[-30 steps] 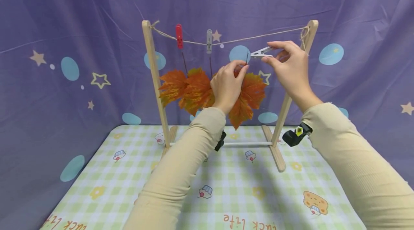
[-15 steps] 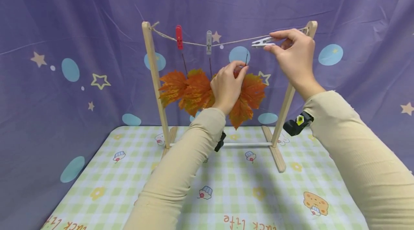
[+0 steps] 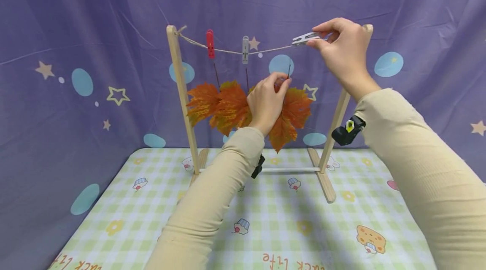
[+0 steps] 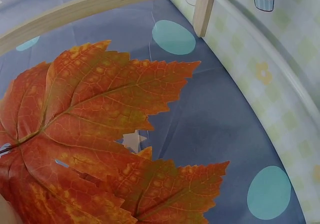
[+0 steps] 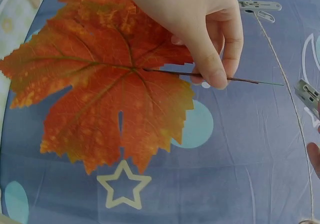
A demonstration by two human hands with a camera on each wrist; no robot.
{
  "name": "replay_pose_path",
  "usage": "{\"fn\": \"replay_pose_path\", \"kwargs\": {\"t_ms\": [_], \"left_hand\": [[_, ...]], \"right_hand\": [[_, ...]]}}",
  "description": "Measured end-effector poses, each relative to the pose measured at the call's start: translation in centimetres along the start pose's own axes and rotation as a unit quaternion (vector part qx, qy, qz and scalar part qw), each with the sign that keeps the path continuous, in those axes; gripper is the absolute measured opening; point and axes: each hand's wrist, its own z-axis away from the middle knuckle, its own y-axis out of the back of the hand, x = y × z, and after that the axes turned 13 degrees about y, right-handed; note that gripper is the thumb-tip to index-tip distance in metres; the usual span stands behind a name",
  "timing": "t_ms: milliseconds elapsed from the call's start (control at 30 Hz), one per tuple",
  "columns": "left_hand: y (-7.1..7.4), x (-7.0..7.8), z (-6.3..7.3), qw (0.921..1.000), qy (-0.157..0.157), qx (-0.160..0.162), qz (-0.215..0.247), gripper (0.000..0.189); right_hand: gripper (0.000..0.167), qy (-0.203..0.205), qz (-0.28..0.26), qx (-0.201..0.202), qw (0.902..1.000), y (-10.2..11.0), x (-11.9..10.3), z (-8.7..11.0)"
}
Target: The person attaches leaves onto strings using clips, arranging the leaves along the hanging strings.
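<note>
My left hand (image 3: pixel 265 101) pinches the dark stem of an orange maple leaf (image 3: pixel 294 112) between thumb and fingertips; the stem's tip points upward below the twine (image 3: pixel 271 49). Higher and to the right, my right hand (image 3: pixel 343 52) pinches a grey clothespin (image 3: pixel 303 39) whose nose points left, at the height of the twine. In the right wrist view this clothespin (image 5: pixel 306 92) is at the edge, close beside the twine, and the stem end reaches near it. The left wrist view shows the held leaf (image 4: pixel 80 109) overlapping another leaf; the left fingers are mostly hidden there.
A red clothespin (image 3: pixel 210 44) and another grey clothespin (image 3: pixel 245 49) sit on the twine, with two more maple leaves (image 3: pixel 203 103) hanging below. The twine spans a wooden frame (image 3: pixel 182 93) on a checked tablecloth (image 3: pixel 273 206). A purple curtain (image 3: pixel 95 21) hangs behind.
My right hand has risen with the grey clothespin, from beside the stem's tip up to the twine. The left hand and its leaf have stayed almost still.
</note>
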Motion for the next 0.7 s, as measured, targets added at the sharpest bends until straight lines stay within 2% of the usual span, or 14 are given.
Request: {"fn": "replay_pose_path", "kwargs": {"t_ms": [200, 500, 700], "left_hand": [[-0.11, -0.07, -0.05, 1.0000, 0.000, -0.006, -0.004, 0.029], [-0.64, -0.30, 0.08, 1.0000, -0.006, -0.002, 0.000, 0.025], [-0.69, -0.61, 0.35, 1.0000, -0.003, -0.005, 0.004, 0.026]], "right_hand": [[0.026, 0.017, 0.015, -0.031, 0.9993, -0.16, 0.04, -0.82], [0.025, 0.015, 0.034, -0.101, 0.9942, 0.11, 0.28, -1.00], [0.023, 0.046, 0.042, -0.132, 0.9893, 0.36, 0.48, -0.97]]}}
